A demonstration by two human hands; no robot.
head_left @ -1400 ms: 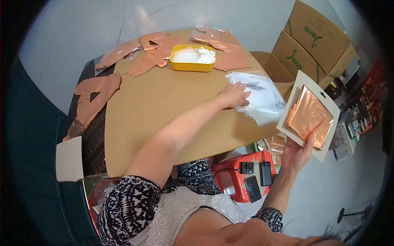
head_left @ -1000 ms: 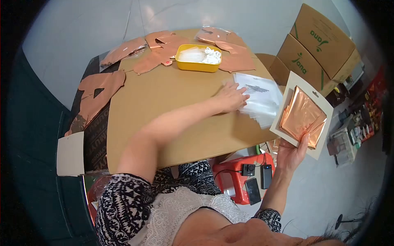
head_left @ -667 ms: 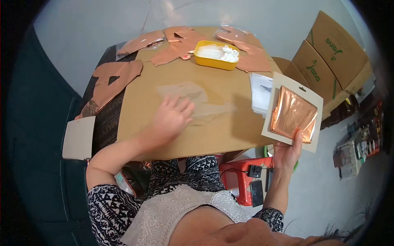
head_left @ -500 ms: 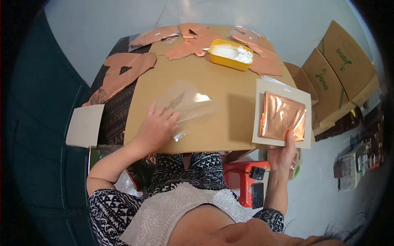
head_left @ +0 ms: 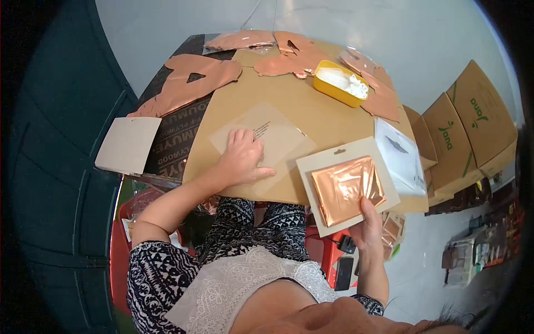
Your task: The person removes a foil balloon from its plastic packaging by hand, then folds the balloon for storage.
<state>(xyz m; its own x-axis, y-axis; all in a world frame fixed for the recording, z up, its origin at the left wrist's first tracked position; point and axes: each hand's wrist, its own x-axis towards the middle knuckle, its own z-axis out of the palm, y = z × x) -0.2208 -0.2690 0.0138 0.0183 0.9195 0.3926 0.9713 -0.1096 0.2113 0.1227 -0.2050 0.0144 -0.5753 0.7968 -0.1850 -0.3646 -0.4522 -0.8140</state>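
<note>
Flat on the brown table board lies a clear plastic bag (head_left: 283, 139) with small printed lines. My left hand (head_left: 242, 158) rests on it, fingers laid out and thumb apart. In my right hand (head_left: 370, 225) is a pale backing card (head_left: 328, 161) with a hang hole. A folded shiny copper-coloured foil piece (head_left: 347, 189) sits on the card, pressed there by my thumb; my other fingers are hidden underneath. Just right of the card lies a stack of clear bags (head_left: 400, 156).
Flat copper foil shapes (head_left: 206, 75) lie along the table's far and left edges. A yellow tub (head_left: 339, 92) with white contents stands at the back. Blank cards (head_left: 128, 145) are stacked at left; cardboard boxes (head_left: 445, 133) stand at right. A phone (head_left: 344, 273) rests on a red stool.
My right hand has brought the card and foil leftward over the table, uncovering the bag stack. The clear bag now lies flatter under my left hand. The camera view has shifted.
</note>
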